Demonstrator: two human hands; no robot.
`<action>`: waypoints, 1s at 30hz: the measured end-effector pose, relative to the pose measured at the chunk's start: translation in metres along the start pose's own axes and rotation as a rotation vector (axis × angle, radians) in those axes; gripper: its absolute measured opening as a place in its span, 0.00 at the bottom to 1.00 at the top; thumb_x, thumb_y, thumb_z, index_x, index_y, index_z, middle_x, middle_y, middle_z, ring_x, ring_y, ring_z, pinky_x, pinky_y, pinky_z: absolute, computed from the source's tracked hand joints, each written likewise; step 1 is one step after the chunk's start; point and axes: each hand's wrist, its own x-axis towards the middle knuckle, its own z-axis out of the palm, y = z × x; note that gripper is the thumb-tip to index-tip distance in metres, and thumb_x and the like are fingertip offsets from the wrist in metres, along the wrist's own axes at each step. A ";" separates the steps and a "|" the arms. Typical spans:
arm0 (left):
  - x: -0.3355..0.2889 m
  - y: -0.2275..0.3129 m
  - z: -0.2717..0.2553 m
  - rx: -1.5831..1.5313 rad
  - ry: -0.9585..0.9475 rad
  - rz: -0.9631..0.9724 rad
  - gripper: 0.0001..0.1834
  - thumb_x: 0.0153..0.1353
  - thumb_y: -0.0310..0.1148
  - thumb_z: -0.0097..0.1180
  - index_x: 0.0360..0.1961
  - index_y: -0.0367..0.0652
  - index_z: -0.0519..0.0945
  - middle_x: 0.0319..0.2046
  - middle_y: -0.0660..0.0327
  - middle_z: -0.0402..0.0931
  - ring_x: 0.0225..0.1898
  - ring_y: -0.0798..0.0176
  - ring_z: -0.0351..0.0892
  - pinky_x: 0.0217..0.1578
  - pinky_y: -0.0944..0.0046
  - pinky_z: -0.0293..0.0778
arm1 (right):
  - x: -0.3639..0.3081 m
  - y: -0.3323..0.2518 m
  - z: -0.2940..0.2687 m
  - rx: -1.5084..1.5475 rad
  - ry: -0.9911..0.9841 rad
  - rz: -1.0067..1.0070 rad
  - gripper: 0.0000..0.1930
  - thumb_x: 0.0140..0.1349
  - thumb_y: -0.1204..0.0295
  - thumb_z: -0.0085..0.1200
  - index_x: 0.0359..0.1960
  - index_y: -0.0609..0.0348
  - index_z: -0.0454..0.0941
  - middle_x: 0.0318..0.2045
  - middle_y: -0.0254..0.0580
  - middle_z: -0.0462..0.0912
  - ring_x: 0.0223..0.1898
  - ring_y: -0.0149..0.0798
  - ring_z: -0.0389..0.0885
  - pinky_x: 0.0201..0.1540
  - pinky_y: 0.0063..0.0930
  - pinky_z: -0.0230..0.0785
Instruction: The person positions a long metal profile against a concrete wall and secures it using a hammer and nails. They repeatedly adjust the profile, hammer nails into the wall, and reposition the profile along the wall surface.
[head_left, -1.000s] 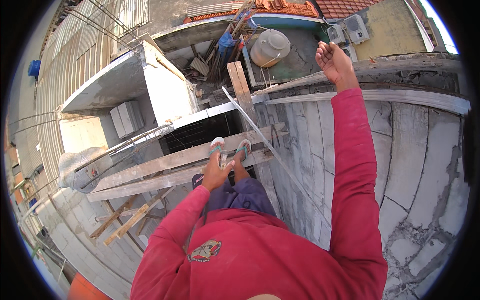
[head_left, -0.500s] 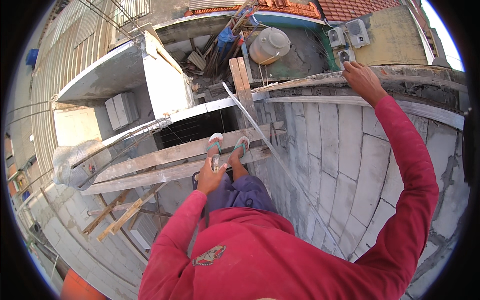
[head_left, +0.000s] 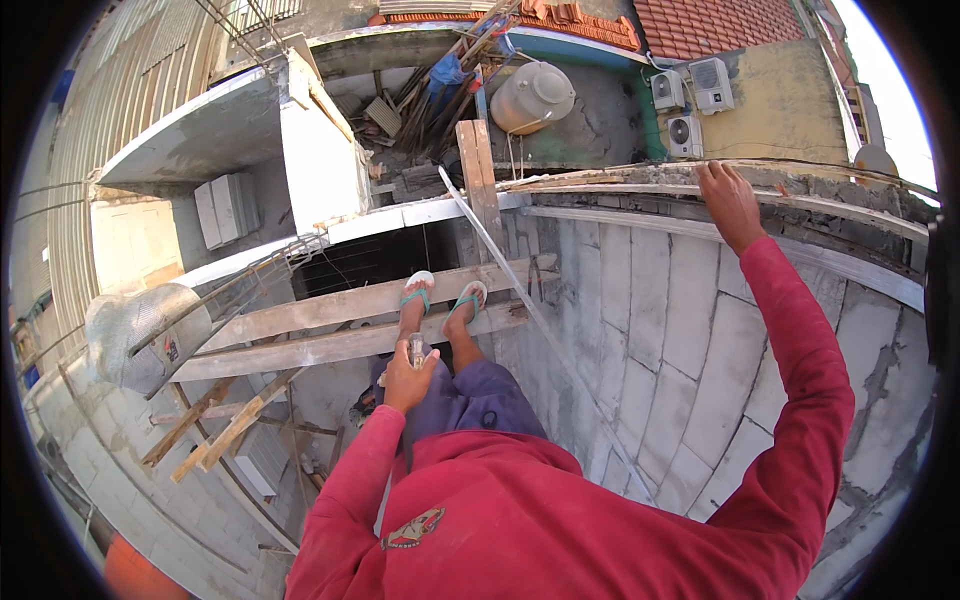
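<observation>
My left hand [head_left: 408, 380] is closed around a short, pale, partly see-through object [head_left: 416, 349] with a slim shape; its kind is too small to make out. It is held in front of my shorts, above the two planks [head_left: 345, 301] under my feet. My right arm reaches forward and to the right. At its end my right hand [head_left: 730, 205] has its fingers bent over the long wooden board [head_left: 820, 204] along the top of the block wall [head_left: 690, 330]. The fingertips lie at the board's far edge and are partly hidden.
A long pale straight bar [head_left: 530, 305] leans diagonally beside the wall. Left of the planks hangs a whitish sack [head_left: 140, 335] near rods. Loose timbers [head_left: 235, 430] cross below. A dark opening [head_left: 365, 265] lies beyond the planks. Farther off stands a water tank [head_left: 533, 97].
My right hand has moved a little right and nearer along the wall top. The left hand, with its pale object, has come slightly closer to my body. The whole view has shifted slightly.
</observation>
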 end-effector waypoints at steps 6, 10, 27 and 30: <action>-0.002 0.000 -0.009 -0.011 0.042 0.009 0.39 0.58 0.53 0.64 0.56 0.28 0.70 0.42 0.34 0.80 0.47 0.35 0.81 0.48 0.47 0.74 | 0.000 -0.002 0.001 -0.240 0.046 -0.179 0.09 0.61 0.70 0.52 0.37 0.59 0.82 0.43 0.41 0.77 0.50 0.40 0.75 0.55 0.33 0.70; -0.003 -0.004 -0.009 -0.041 0.040 -0.054 0.38 0.59 0.52 0.64 0.55 0.29 0.70 0.41 0.35 0.80 0.46 0.35 0.81 0.47 0.46 0.74 | -0.001 0.001 0.006 -0.324 -0.036 -0.205 0.10 0.59 0.70 0.53 0.36 0.61 0.83 0.44 0.42 0.79 0.51 0.39 0.74 0.55 0.32 0.69; -0.005 -0.009 0.000 0.006 0.013 -0.078 0.39 0.58 0.53 0.64 0.57 0.28 0.69 0.47 0.32 0.78 0.52 0.33 0.79 0.53 0.46 0.72 | -0.007 0.004 0.005 -0.361 -0.145 -0.222 0.07 0.58 0.72 0.54 0.35 0.59 0.82 0.33 0.38 0.84 0.45 0.38 0.78 0.54 0.35 0.68; -0.007 -0.003 -0.003 0.004 0.017 -0.051 0.39 0.59 0.53 0.64 0.57 0.28 0.70 0.47 0.32 0.79 0.51 0.35 0.80 0.52 0.47 0.72 | -0.010 -0.003 0.001 -0.374 -0.115 -0.181 0.09 0.60 0.71 0.54 0.39 0.58 0.82 0.36 0.38 0.83 0.47 0.38 0.77 0.58 0.37 0.66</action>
